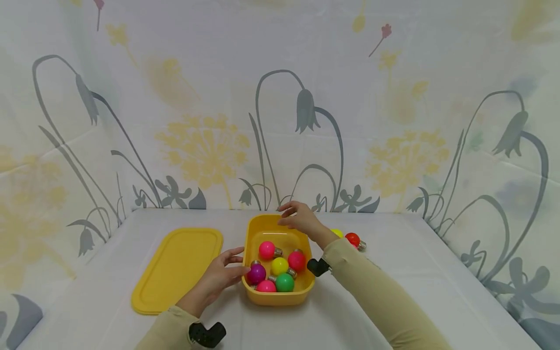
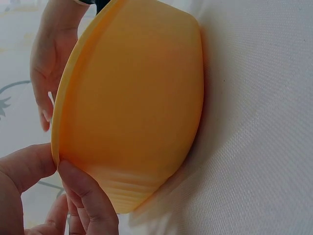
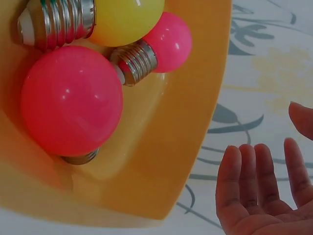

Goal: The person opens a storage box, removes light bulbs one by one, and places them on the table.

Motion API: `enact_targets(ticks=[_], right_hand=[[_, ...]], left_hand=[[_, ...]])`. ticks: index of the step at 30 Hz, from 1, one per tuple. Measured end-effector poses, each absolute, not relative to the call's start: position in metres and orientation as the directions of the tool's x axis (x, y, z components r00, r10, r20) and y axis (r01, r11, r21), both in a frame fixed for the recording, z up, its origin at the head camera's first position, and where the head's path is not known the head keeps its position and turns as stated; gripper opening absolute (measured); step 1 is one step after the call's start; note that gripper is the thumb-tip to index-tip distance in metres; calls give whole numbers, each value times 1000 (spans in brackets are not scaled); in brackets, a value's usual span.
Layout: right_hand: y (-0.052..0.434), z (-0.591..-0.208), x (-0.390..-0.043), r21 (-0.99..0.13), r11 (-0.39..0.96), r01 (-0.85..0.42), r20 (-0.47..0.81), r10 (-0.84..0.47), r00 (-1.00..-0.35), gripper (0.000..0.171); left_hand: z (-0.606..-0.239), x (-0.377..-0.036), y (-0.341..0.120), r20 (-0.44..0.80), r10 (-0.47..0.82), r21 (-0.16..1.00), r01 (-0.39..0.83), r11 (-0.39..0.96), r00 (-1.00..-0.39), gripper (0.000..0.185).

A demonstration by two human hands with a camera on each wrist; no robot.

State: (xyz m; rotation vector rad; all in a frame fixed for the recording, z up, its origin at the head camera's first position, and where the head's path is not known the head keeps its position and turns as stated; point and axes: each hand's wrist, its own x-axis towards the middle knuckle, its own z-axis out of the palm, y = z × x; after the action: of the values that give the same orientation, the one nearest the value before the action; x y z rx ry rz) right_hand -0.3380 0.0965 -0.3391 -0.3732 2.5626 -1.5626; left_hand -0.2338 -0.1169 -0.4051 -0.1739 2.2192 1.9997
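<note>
A yellow tub (image 1: 280, 297) stands mid-table and holds several coloured bulbs, among them a pink bulb (image 1: 266, 250), a purple one (image 1: 256, 274) and a green one (image 1: 285, 282). My left hand (image 1: 238, 262) rests with straight fingers (image 2: 88, 196) against the tub's left wall (image 2: 137, 98), at the rim. Over the tub's far rim hovers my right hand (image 1: 288, 216), open and holding nothing. In the right wrist view its fingers (image 3: 259, 186) are spread beyond the tub's edge, past a pink bulb (image 3: 71, 100) and a yellow bulb (image 3: 122, 19).
The tub's flat yellow lid (image 1: 179, 267) lies on the white cloth to the left. A yellow bulb (image 1: 337, 233) and a red bulb (image 1: 352, 239) lie on the table right of the tub, behind my right forearm. A flowered cloth backdrop closes the back and sides.
</note>
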Motion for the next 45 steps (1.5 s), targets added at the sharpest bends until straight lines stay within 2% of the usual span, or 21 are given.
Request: enact_targets(ticks=[8, 19, 30, 37, 45], right_hand=[[79, -346, -339, -866, 478, -147, -36, -351, -936, 34], [72, -360, -338, -770, 609, -188, -189, -500, -845, 29], [70, -370, -336, -712, 689, -133, -333, -498, -801, 29], [73, -368, -335, -719, 684, -126, -316, -482, -817, 29], [80, -357, -336, -795, 593, -129, -253, -517, -818, 33]], left_hand=[[-404, -235, -118, -193, 16, 976, -190, 110, -981, 58], [-407, -236, -118, -186, 20, 977, -182, 107, -982, 57], [-407, -235, -119, -185, 24, 978, -182, 105, -982, 59], [-407, -234, -117, -192, 26, 977, -188, 105, -981, 60], [-405, -234, -117, -193, 14, 975, -191, 113, -981, 58]])
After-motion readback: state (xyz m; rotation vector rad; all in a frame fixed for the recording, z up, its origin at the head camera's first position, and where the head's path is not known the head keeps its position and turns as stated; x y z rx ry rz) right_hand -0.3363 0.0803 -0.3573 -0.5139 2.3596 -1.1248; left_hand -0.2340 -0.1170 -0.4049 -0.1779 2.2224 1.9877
